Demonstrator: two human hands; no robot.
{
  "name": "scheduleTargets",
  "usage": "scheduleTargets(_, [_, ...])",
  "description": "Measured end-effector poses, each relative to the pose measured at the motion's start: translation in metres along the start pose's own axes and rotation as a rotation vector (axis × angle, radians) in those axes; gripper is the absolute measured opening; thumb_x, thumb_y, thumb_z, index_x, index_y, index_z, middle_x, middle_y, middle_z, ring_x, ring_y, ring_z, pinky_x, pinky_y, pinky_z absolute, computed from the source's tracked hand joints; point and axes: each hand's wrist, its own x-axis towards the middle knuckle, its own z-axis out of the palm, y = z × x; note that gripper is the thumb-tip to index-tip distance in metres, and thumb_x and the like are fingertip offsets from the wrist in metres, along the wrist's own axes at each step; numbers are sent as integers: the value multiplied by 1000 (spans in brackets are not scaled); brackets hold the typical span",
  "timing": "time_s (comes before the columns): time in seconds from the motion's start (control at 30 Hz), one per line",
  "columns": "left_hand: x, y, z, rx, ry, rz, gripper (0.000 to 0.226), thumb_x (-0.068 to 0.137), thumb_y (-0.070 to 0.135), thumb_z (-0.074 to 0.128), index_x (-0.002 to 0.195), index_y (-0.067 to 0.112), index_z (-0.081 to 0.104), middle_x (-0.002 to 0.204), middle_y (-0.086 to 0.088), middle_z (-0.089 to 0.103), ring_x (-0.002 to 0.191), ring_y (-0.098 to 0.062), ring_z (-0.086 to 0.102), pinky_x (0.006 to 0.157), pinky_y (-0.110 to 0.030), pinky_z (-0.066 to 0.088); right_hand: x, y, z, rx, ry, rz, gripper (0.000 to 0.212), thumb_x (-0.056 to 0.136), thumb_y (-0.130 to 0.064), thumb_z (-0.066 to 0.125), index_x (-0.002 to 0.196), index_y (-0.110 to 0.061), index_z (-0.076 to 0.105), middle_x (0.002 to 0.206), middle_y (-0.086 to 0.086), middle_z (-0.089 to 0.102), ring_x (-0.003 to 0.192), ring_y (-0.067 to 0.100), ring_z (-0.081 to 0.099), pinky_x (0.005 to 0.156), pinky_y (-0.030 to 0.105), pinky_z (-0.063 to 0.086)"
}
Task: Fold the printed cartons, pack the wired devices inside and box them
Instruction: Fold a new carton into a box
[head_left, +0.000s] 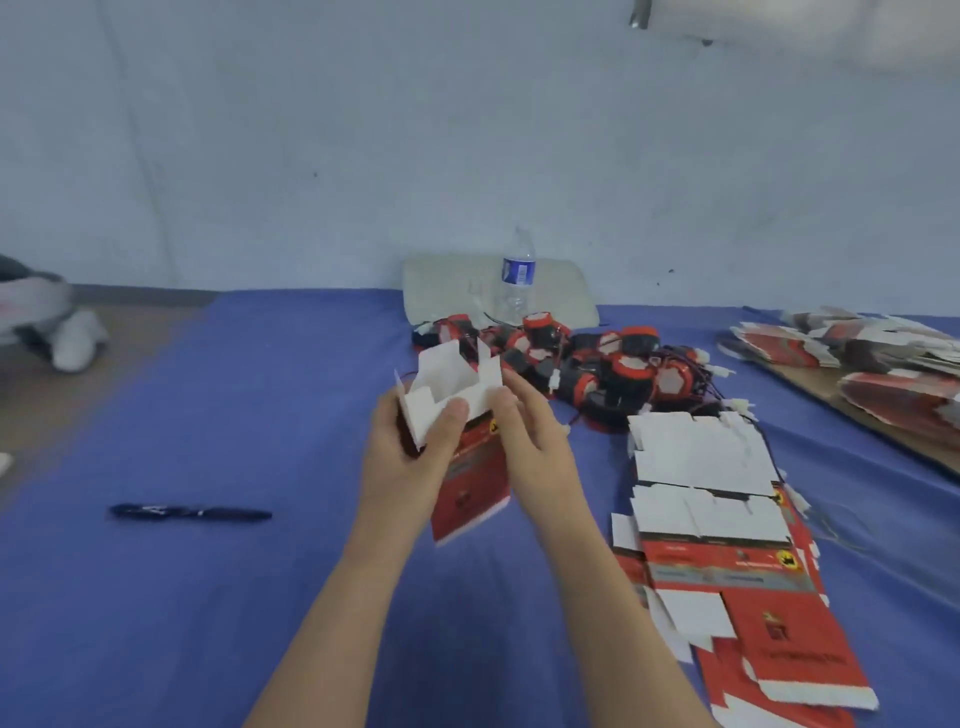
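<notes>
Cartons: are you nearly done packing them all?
Not nearly. No finished carton shows. The left hand grips one half-folded carton, flaps open, the right hand touching it. The wired devices lie heaped unpacked, and flat cartons wait beside them.

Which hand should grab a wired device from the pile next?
Right, probably. The left hand grips the carton, thumb across its front, so it can steady it. The right hand only touches the carton's side and is nearer the pile of wired devices.
</notes>
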Motion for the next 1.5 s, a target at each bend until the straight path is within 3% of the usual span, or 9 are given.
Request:
scheduleTargets(0.13, [5, -10, -10, -16, -35, -28, 27, 86, 58, 53, 108, 42, 52, 93, 31, 63, 84, 9, 63, 64, -10, 48, 14, 11, 19, 96, -66, 81, 21, 98, -41, 48, 99, -43, 68, 101, -15, 71, 97, 0, 65, 85, 21, 51])
scheduleTargets(0.3, [2, -24, -8, -35, 44, -6, 7, 95, 43, 50, 99, 37, 52, 89, 28, 63, 79, 7, 62, 60, -8, 47, 16, 34, 20, 268, -21, 256, 24, 94, -32, 54, 113, -23, 65, 105, -1, 71, 98, 18, 66, 83, 36, 52])
scheduleTargets(0.53, [2, -33, 3, 138, 78, 29, 56, 90, -3, 37, 136, 29, 38, 114, 26, 48, 93, 24, 47, 75, 4, 36, 15, 47, 21, 62, 103, 156, 41, 90, -2, 46, 95, -41, 58, 83, -16, 65, 70, 2, 62, 61, 19, 49])
scheduleTargets(0.63, [-2, -38, 4, 161, 125, 48, 58, 90, -6, 37, 139, 25, 33, 123, 19, 48, 106, 5, 49, 73, 6, 33, 10, 48, 25, 19, 135, 126, 47, 90, 2, 40, 93, -43, 54, 93, -11, 64, 63, -6, 60, 52, 13, 46])
scheduleTargets(0.77, [-5, -42, 4, 182, 163, 118, 34, 93, 3, 43, 105, 33, 36, 131, -2, 56, 101, -28, 59, 73, -20, 43, 8, 47, 28, 4, 186, 80, 49, 87, 6, 40, 92, -39, 59, 92, -12, 66, 68, -4, 61, 52, 11, 46])
scheduleTargets(0.9, [-5, -43, 1, 223, 157, 188, 20, 94, 23, 56, 84, 33, 42, 102, 38, 53, 91, 3, 56, 74, -13, 42, 5, 49, 29, -24, 192, 69, 33, 91, -5, 48, 93, -32, 66, 97, -9, 69, 87, 9, 65, 70, 24, 54])
scheduleTargets(1.1, [-4, -44, 0, 218, 185, 198, 14, 101, 21, 40, 96, 34, 41, 95, 25, 56, 83, 13, 56, 64, -4, 41, 6, 52, 29, -66, 125, 70, 24, 97, -28, 51, 82, -25, 69, 103, -4, 66, 96, 11, 62, 81, 26, 51])
scheduleTargets(1.33, [-3, -37, 2, -81, 132, -110, 29, 99, 17, 38, 99, 43, 50, 104, 16, 61, 84, 1, 62, 59, -12, 48, 10, 48, 19, 29, 49, 334, 33, 91, -12, 49, 120, -27, 47, 103, -5, 65, 77, 9, 62, 58, 19, 46])
scheduleTargets(1.5, [1, -29, -1, -349, -13, -481, 27, 93, 39, 48, 103, 24, 68, 99, -11, 72, 84, -33, 70, 74, -52, 56, 10, 42, 18, 9, 34, 334, 26, 89, -8, 48, 108, -21, 61, 101, -1, 69, 77, 10, 63, 54, 15, 45])
